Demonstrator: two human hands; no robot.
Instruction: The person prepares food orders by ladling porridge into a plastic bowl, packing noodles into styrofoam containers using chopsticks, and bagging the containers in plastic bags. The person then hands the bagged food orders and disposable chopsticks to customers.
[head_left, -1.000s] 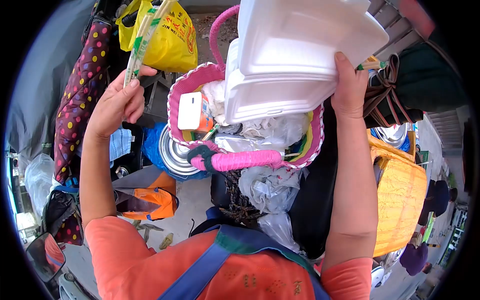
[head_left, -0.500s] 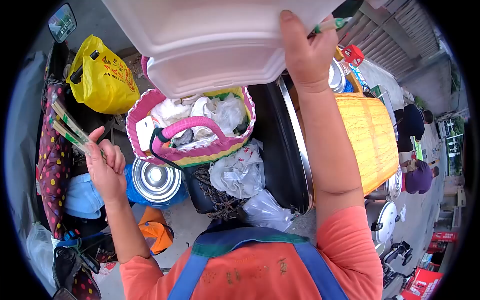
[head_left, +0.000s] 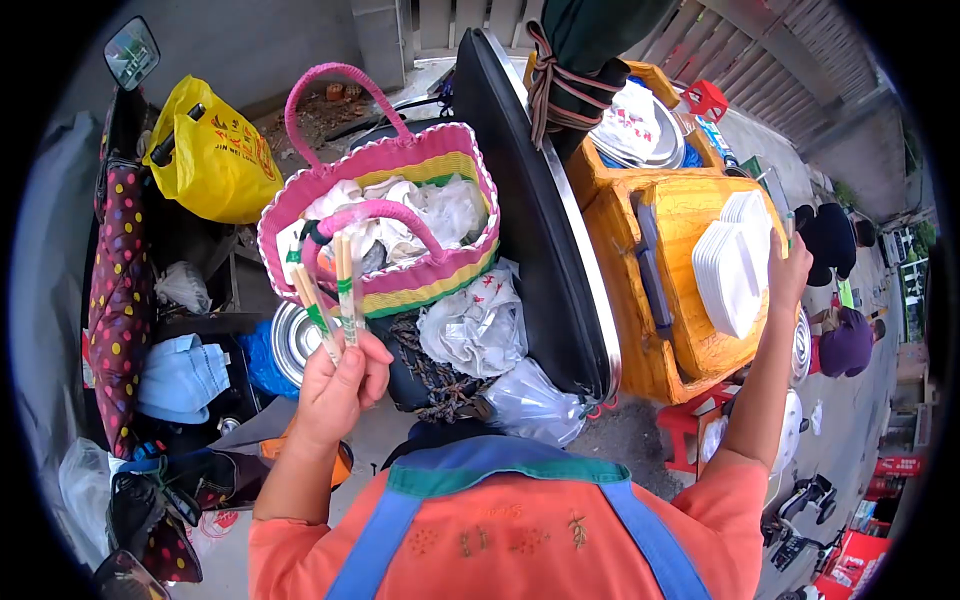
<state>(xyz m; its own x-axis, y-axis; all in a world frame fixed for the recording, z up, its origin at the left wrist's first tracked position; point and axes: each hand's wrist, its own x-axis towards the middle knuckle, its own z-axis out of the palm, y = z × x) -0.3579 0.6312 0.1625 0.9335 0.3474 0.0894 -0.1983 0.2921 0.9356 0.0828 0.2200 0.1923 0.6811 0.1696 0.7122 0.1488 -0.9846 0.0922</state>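
Note:
Several paper-wrapped chopsticks (head_left: 343, 290) stick up from my left hand (head_left: 345, 385), whose fingers are closed round their lower ends. That hand is just in front of a pink and yellow woven basket (head_left: 470, 160) with plastic bags and white cloth or tissue inside. At the right, a stack of white foam boxes (head_left: 725, 275) rests on an orange-yellow covered box (head_left: 670, 215). My right hand (head_left: 790, 262) is at the stack's right edge, fingers closed round a thin green-ended chopstick packet; whether it also touches the boxes is unclear.
A black seat (head_left: 510, 200) lies between basket and orange box. The yellow bag (head_left: 215, 155) hangs at the left, near a polka-dot cover (head_left: 120, 300). A metal lid (head_left: 295, 340) is below the basket. Two people (head_left: 845, 345) are at the far right, by a red stool (head_left: 685, 430) nearer me.
The foam boxes have moved from above the basket to the orange box at the right. My left hand has swung inward with the chopsticks, and my right hand has moved right and down.

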